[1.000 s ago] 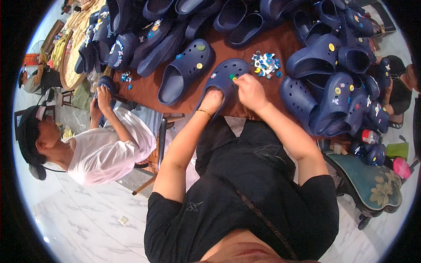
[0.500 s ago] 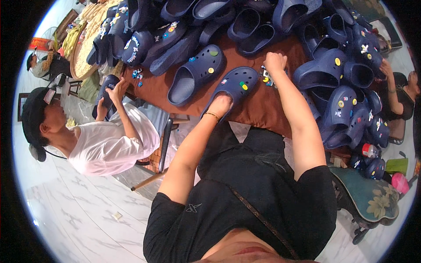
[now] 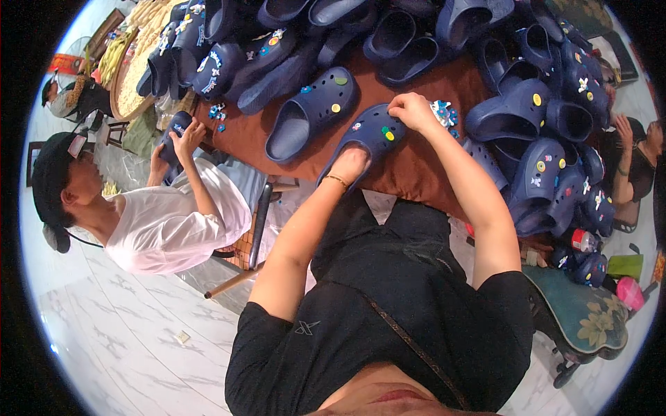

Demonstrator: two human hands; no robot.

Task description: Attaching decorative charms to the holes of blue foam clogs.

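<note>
A navy clog [image 3: 365, 133] with small charms on its holed top lies in front of me on the brown cloth. My left hand [image 3: 352, 162] is inside its foot opening, fingers hidden by the upper. At the toe, my right hand [image 3: 411, 111] is closed in a pinch against the clog's top. Whatever sits between those fingertips is too small to make out. Just right of that hand lies a pile of small blue and white charms [image 3: 445, 114]. The matching navy clog [image 3: 311, 114], with green, yellow and blue charms, rests to the left.
Many navy clogs [image 3: 510, 111] are heaped along the far and right sides of the brown cloth [image 3: 239, 142]. A few loose charms [image 3: 218, 114] lie at left. A seated person [image 3: 166, 215] in white holds another clog. A green-topped stool [image 3: 590, 308] stands at right.
My right hand has moved left from the charm pile to the toe of the clog. My left hand stays inside the clog. The person at left has raised their clog slightly.
</note>
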